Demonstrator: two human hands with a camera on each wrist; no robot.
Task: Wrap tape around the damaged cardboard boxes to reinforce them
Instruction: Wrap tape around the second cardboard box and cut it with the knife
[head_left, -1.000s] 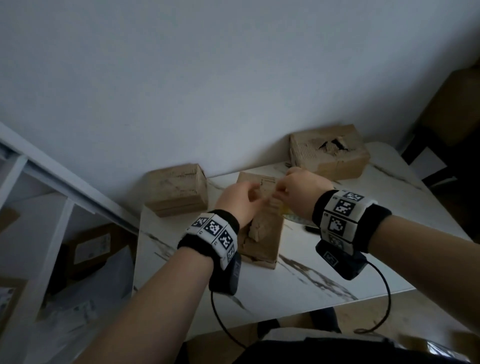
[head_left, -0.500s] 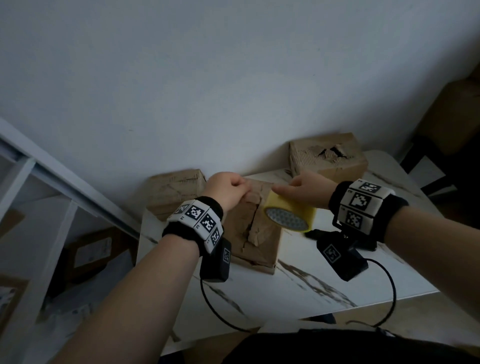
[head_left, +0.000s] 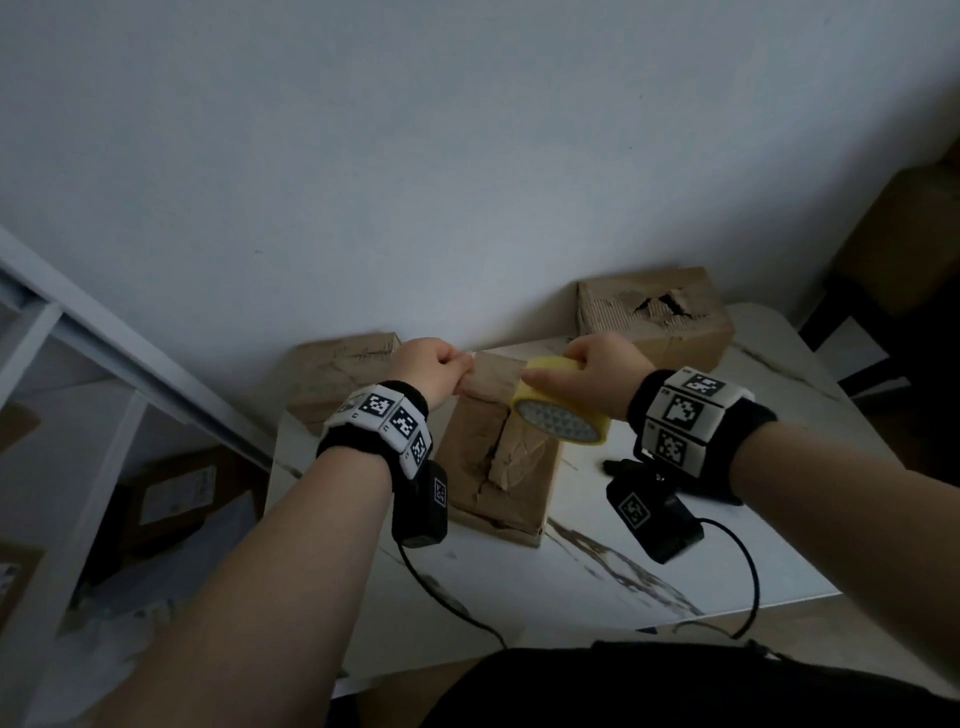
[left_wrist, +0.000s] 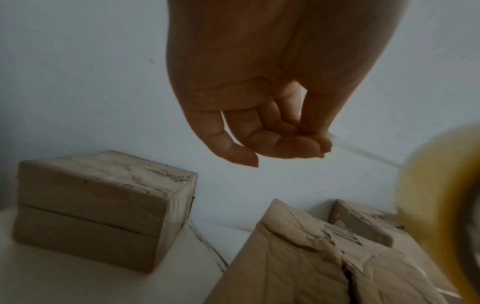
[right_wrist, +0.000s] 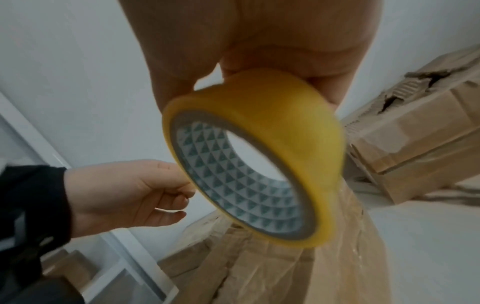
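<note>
Right hand (head_left: 602, 371) grips yellow tape roll (head_left: 563, 410) by rim, held above cracked box (head_left: 501, 457) near middle of table (head_left: 597, 582). Left hand (head_left: 434, 366) pinches free tape end (left_wrist: 363, 152) between thumb and curled fingers; clear strip stretched taut between both hands over box top. 2 more boxes along table's far edge: torn box (head_left: 657, 317) at far right corner, plain box (head_left: 337, 374) at far left corner.
</note>
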